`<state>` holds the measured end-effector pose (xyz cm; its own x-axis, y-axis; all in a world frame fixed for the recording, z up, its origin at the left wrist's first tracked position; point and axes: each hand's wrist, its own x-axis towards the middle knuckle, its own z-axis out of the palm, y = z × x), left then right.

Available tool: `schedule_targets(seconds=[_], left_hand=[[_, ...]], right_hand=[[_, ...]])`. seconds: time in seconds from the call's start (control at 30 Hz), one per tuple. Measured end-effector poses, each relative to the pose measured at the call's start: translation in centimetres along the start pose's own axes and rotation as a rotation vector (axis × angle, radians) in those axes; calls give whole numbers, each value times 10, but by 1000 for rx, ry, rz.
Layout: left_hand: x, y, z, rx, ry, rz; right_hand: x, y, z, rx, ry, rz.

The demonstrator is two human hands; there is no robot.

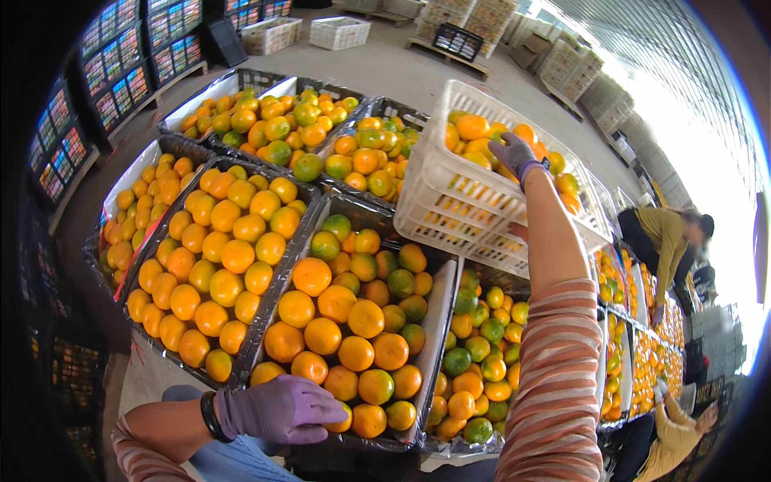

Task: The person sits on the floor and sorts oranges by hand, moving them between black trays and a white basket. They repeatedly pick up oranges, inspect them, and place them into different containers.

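My left hand, in a purple glove, lies over the near edge of a plastic-lined crate. Its fingertips touch an orange mandarin in the front row; whether they grip it is unclear. Large orange mandarins sit in rows on top there, with smaller, greener ones lower at the far end. My right hand, also gloved, reaches into a white plastic crate standing raised at the back right. Its fingers are among loose mandarins, and what they hold is hidden.
More lined crates of mandarins stand left, behind and at right. Two people work at right, one in an olive top, one in a yellow top. Stacked black crates line the left; white crates stand on the floor beyond.
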<state>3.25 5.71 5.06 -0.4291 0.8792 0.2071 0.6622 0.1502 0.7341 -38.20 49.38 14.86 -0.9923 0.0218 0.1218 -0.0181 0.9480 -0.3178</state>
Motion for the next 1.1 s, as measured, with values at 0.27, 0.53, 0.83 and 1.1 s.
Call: schedule_targets(seconds=[0.27,0.53,0.83,1.1], left_hand=[[2,9,2,-3,19,21],[12,7,-1,15,-9,29],[12,5,-4,80,-5,-18],[13,-23,-7,56,64,-165]], right_hand=[[33,1,5,143,-209,-45],[32,3,-1,81,-186,133],[-9,-28,-32,225,832,-161],[-290,-80,42,597,-212,-531]])
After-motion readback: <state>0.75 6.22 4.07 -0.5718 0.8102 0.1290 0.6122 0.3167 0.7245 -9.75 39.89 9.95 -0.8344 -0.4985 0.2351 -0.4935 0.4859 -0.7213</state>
